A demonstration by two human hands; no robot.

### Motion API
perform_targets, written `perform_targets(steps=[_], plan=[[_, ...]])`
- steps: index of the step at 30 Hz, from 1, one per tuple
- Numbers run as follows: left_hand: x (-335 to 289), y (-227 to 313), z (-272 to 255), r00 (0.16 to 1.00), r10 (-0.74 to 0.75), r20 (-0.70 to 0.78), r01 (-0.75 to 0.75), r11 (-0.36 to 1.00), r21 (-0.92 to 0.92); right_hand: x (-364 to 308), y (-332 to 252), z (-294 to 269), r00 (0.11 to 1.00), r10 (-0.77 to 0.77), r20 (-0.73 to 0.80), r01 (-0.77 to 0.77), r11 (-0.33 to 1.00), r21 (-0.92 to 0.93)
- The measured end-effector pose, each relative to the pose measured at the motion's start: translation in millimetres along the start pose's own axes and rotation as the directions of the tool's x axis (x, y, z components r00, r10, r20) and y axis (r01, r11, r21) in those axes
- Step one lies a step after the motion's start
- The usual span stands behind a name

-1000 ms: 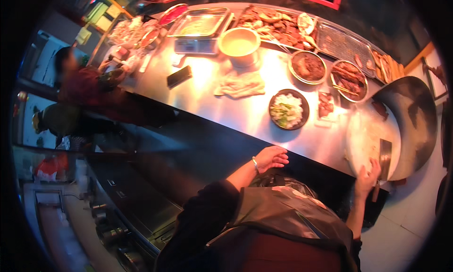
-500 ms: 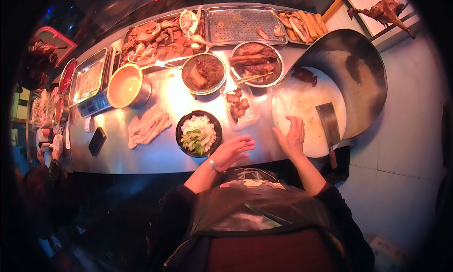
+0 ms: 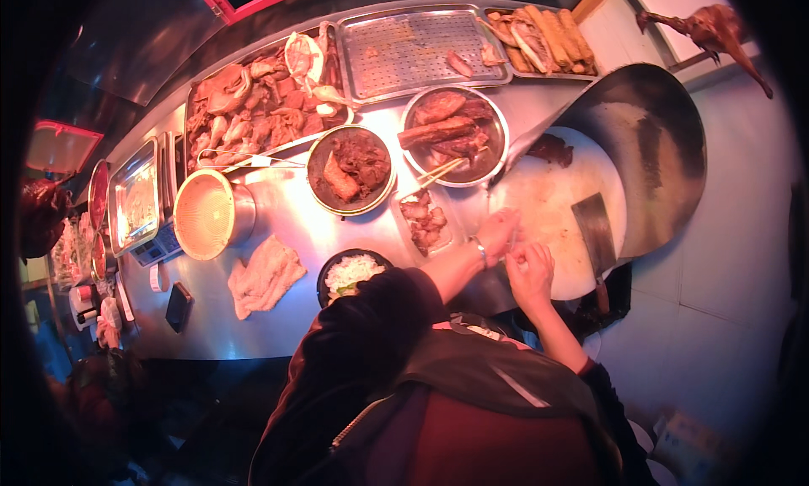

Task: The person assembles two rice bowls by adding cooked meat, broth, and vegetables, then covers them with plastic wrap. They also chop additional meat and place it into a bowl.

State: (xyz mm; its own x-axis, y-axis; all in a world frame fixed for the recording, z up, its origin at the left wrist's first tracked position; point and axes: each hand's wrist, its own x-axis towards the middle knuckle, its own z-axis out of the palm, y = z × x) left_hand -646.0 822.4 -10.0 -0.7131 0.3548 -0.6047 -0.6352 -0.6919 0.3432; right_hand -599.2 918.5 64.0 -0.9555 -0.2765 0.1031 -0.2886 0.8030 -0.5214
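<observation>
My left hand (image 3: 499, 233), with a bracelet at the wrist, reaches across to the near left rim of a round white chopping board (image 3: 539, 187); its fingers are foreshortened and partly blurred. Close beside it, my right hand (image 3: 531, 273) is closed, fingertips pinched together toward the left hand. Whatever may be between them is too small to make out. A cleaver (image 3: 595, 233) lies on the board's right side, handle toward me. Dark meat (image 3: 551, 149) sits at the far edge. Left of my hands is a clear tray of chopped meat (image 3: 424, 222). My left sleeve partly covers a black bowl of rice and greens (image 3: 350, 273).
Behind stand a bowl of dark meat (image 3: 350, 170), a bowl of meat with chopsticks (image 3: 455, 136), a heaped meat tray (image 3: 253, 107) and a perforated tray (image 3: 413, 52). A curved metal guard (image 3: 657, 157) borders the board. Leftward are a pot (image 3: 205, 216), cloth (image 3: 265, 277) and phone (image 3: 179, 307).
My left hand has moved right from beside the rice bowl to meet my right hand at the board. The right hand's spread fingers have closed, and the view has shifted and tilted.
</observation>
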Motion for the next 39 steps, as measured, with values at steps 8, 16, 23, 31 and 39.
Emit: perform_targets(steps=[8, 16, 23, 31, 39], plan=[[-25.4, 27.0, 7.2, 0.949, 0.07, 0.307, -0.053, 0.997, -0.062, -2.5, -53.4, 1.0, 0.992, -0.088, 0.094, 0.056, 0.951, 0.303], [-62.9, 98.2, -37.4, 0.777, 0.617, 0.127, -0.619, 0.71, 0.335, -2.3, -92.0, 11.4, 0.863, -0.415, 0.287, 0.172, 0.776, 0.607], [-114.5, 203.8, -147.2, 0.563, 0.806, -0.184, -0.328, 0.422, 0.845, 1.0, -45.7, 7.2, 0.945, 0.106, 0.309, -0.248, 0.847, 0.469], [-44.4, 218.4, -128.6, 0.467, 0.743, -0.479, 0.45, 0.267, 0.852, -7.2, -13.0, -1.9, 0.936, 0.155, 0.316, -0.276, 0.879, 0.388], [-48.2, 225.3, -129.9, 0.563, 0.73, -0.388, 0.426, 0.146, 0.893, -20.3, 1.0, -18.5, 0.952, 0.158, 0.261, -0.245, 0.905, 0.348]])
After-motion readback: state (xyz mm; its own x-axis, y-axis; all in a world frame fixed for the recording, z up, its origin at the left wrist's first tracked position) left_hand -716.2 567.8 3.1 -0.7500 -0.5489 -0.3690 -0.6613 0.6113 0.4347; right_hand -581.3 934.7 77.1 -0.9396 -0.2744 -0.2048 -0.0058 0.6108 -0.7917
